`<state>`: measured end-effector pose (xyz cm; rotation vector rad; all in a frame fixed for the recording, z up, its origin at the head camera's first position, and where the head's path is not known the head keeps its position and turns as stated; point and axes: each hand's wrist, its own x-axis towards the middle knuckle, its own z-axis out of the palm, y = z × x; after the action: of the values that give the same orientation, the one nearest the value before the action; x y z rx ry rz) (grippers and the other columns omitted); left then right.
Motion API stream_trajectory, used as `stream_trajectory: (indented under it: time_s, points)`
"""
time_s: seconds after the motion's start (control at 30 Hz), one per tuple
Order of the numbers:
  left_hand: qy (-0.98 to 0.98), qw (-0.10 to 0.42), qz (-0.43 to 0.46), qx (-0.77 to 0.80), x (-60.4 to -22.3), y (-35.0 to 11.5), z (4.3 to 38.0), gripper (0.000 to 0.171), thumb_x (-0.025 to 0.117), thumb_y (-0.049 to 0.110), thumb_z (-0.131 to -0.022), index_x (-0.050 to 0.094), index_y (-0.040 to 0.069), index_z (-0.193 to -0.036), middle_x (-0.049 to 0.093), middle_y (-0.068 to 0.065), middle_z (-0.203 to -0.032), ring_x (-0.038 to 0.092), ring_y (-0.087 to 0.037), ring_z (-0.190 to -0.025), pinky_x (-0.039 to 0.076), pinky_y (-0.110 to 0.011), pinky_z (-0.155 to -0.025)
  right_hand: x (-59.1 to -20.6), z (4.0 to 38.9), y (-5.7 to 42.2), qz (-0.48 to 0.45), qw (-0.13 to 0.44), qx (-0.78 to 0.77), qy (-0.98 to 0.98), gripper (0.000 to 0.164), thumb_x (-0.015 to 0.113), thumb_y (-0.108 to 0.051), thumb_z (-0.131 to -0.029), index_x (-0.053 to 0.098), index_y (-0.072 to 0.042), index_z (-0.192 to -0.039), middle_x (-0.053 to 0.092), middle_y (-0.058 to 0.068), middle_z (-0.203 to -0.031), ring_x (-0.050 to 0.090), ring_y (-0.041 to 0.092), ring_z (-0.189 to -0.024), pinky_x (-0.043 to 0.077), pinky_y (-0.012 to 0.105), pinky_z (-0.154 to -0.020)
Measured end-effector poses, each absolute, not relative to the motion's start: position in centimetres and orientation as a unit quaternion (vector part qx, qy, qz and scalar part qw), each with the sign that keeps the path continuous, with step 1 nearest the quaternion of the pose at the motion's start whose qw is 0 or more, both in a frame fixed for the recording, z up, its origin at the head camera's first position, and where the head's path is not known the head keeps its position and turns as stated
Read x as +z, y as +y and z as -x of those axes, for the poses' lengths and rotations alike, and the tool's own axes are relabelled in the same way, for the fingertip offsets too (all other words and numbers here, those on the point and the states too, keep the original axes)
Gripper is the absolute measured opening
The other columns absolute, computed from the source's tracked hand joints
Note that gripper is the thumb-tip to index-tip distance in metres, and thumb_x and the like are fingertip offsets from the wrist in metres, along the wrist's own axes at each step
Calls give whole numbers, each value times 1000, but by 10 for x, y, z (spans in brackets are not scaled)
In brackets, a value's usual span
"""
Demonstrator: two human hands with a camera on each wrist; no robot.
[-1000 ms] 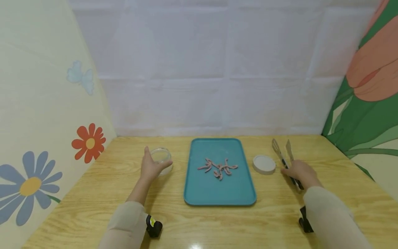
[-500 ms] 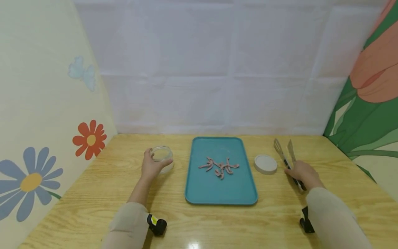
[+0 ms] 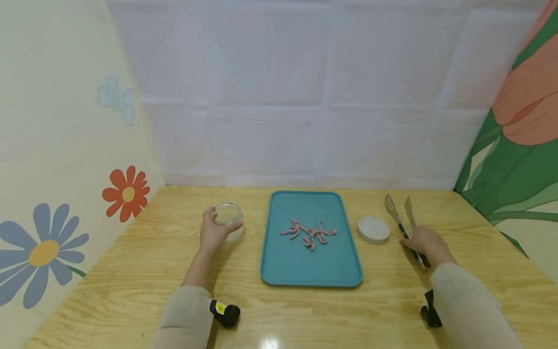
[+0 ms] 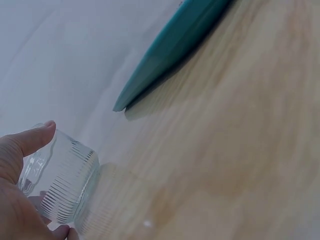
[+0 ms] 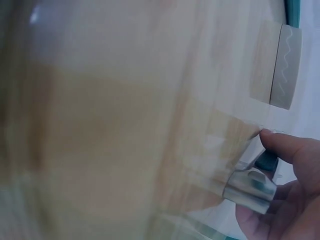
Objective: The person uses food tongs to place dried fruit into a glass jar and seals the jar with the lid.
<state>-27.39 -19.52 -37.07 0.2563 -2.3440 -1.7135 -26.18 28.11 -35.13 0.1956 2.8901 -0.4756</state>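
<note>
My left hand (image 3: 212, 233) grips a clear glass jar (image 3: 237, 232), which stands uncovered left of the tray. In the left wrist view, the thumb lies along one side of the ribbed jar (image 4: 70, 182), with fingertips showing beyond its base. On the right, my right hand (image 3: 428, 242) holds a pair of metal tongs (image 3: 394, 212) with black grips, their two arms spread and pointing away from me. The right wrist view shows the thumb and fingers around the metal end of the tongs (image 5: 250, 191). Several pink, worm-like strips (image 3: 312, 234) lie scattered on a blue tray (image 3: 311, 271).
A round, pale lid (image 3: 373, 230) lies between the tray and the tongs. White cloth (image 3: 279, 97) hangs behind the wooden table (image 3: 270, 315), and flower-patterned panels (image 3: 56, 160) stand at both sides. A black wrist camera (image 3: 225, 314) sits beneath the left sleeve.
My left fingers have closed round the jar's far side, where they stood straighter a second ago. The right hand keeps its hold on the tongs. The view has shifted slightly.
</note>
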Motion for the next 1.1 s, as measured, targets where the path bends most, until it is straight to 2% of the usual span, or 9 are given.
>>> stream_trajectory:
  time_s: [0.17, 0.63, 1.1]
  points:
    - [-791, 112, -90, -595, -372, -193, 277, 97, 76, 21, -65, 12, 4, -136, 23, -22, -134, 22, -39, -120, 24, -46, -95, -351, 259, 282, -69, 106, -164, 978, 36, 53, -28, -83, 48, 8, -78, 50, 16, -69, 51, 26, -61, 43, 36, -51]
    - [-798, 105, -84, -588, -370, -195, 274, 98, 75, 24, -67, 9, 4, -137, 21, -22, -134, 21, -38, -121, 22, -47, -96, -349, 257, 282, -77, 114, -168, 976, 35, 49, -27, -84, 47, 8, -83, 49, 15, -71, 50, 25, -61, 43, 35, -49]
    - [-796, 103, -87, -589, -373, -197, 273, 98, 74, 24, -67, 8, 4, -137, 20, -22, -135, 20, -39, -121, 22, -48, -96, -340, 249, 282, -114, 88, -162, 976, 22, 44, -22, -82, 45, -2, -72, 45, 12, -65, 44, 24, -58, 37, 34, -50]
